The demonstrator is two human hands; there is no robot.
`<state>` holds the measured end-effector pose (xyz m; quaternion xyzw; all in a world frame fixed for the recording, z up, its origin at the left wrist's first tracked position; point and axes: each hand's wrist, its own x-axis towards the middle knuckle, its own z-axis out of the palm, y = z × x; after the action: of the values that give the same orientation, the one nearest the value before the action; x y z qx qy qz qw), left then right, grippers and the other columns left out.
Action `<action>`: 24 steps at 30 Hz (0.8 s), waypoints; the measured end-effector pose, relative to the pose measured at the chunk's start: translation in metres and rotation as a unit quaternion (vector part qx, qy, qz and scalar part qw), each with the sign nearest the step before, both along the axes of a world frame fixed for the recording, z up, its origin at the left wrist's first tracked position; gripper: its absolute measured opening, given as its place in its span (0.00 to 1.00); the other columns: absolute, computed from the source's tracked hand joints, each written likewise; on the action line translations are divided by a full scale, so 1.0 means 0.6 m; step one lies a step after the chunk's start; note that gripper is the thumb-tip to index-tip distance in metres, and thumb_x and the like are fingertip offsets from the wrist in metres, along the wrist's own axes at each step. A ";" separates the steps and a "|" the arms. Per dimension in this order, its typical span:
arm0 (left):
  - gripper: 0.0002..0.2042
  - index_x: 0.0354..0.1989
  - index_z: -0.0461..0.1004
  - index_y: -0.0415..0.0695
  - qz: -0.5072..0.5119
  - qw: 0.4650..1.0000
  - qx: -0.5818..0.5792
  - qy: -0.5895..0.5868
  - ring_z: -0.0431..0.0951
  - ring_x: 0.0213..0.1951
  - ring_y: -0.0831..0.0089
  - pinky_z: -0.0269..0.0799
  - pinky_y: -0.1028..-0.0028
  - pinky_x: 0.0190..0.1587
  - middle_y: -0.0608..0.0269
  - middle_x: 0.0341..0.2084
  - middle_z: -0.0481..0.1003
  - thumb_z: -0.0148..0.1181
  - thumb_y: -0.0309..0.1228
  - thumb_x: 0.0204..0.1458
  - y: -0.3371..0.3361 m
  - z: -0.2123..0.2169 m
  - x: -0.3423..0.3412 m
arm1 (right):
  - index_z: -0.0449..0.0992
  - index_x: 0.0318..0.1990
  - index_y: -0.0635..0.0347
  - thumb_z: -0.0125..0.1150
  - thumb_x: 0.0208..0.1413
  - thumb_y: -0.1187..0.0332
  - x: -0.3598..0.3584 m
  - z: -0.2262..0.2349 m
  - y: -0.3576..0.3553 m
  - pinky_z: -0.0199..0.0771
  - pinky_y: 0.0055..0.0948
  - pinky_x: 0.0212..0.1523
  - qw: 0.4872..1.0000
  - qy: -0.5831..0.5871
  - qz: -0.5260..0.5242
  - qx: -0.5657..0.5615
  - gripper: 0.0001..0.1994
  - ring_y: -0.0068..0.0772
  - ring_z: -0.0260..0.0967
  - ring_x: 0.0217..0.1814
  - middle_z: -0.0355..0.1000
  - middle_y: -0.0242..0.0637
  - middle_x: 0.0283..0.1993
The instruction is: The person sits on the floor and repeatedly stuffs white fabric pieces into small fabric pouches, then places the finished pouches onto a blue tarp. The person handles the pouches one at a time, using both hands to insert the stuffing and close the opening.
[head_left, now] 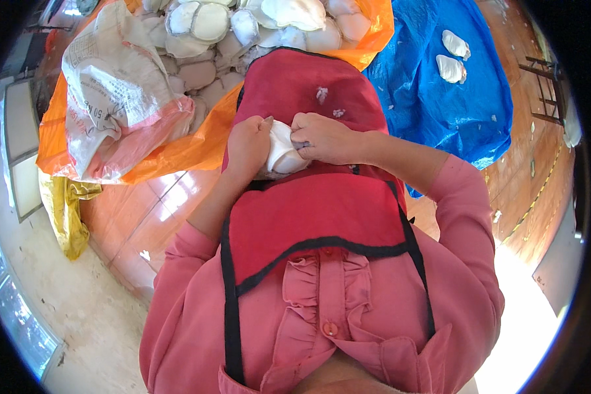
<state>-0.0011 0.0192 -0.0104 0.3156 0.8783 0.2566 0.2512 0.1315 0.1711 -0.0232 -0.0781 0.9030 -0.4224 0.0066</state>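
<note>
Above my lap I hold a white, soft, padded-looking piece [282, 150], folded or bunched up between both hands. My left hand [247, 146] grips its left side, with the thumb uppermost. On the opposite side my right hand [326, 139] is closed, its curled fingers pressed against the piece's upper right edge. Part of the piece is hidden by the fingers. Beneath it lies a red apron [295, 82] with black trim, with small white fluffy scraps [322, 95] on it.
Ahead, a heap of rounded white pads [209, 23] rests on an orange sheet [207, 131]. A printed white sack [111, 85] lies at its left. On the right, a blue sheet [407, 85] bears two white bundles [451, 68]. A yellow bag [65, 217] lies by the wall.
</note>
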 end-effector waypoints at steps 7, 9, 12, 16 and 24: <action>0.18 0.27 0.74 0.36 -0.008 0.999 -0.011 0.034 0.74 0.27 0.48 0.65 0.57 0.30 0.41 0.23 0.72 0.52 0.40 0.59 0.009 -0.009 0.010 | 0.79 0.29 0.60 0.58 0.44 0.64 -0.018 0.008 -0.016 0.71 0.43 0.38 0.992 -0.097 -0.015 0.073 0.10 0.48 0.70 0.38 0.70 0.46 0.32; 0.18 0.27 0.73 0.36 0.001 1.000 -0.009 0.020 0.74 0.27 0.47 0.65 0.56 0.30 0.41 0.23 0.72 0.52 0.41 0.60 0.006 -0.002 0.009 | 0.79 0.29 0.62 0.58 0.44 0.66 -0.015 0.017 -0.026 0.71 0.45 0.38 0.988 -0.122 -0.095 -0.017 0.10 0.49 0.71 0.39 0.71 0.48 0.33; 0.18 0.27 0.73 0.37 -0.003 1.000 -0.008 0.029 0.74 0.27 0.46 0.65 0.55 0.31 0.43 0.23 0.72 0.51 0.41 0.60 0.001 0.005 0.009 | 0.77 0.29 0.64 0.56 0.44 0.68 -0.002 0.017 -0.036 0.71 0.47 0.39 0.949 -0.132 -0.192 -0.211 0.09 0.52 0.72 0.39 0.72 0.51 0.35; 0.17 0.27 0.72 0.39 -0.025 0.997 0.045 0.063 0.74 0.27 0.46 0.66 0.55 0.31 0.45 0.22 0.72 0.51 0.41 0.60 -0.002 0.014 0.017 | 0.73 0.31 0.65 0.55 0.44 0.71 0.003 0.015 -0.025 0.70 0.43 0.40 0.948 -0.196 -0.167 -0.188 0.08 0.51 0.71 0.38 0.72 0.50 0.36; 0.14 0.23 0.71 0.43 -0.134 0.980 -0.015 0.145 0.75 0.29 0.51 0.68 0.54 0.31 0.50 0.22 0.73 0.53 0.39 0.57 -0.011 0.016 0.007 | 0.70 0.38 0.62 0.52 0.51 0.66 0.006 0.041 0.003 0.70 0.48 0.43 0.983 -0.179 -0.028 0.025 0.10 0.55 0.71 0.41 0.72 0.51 0.36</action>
<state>0.0029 0.0129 -0.0011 0.4605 0.8590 0.1589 0.1576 0.1351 0.1727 0.0011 0.0245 0.8992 -0.4071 0.1584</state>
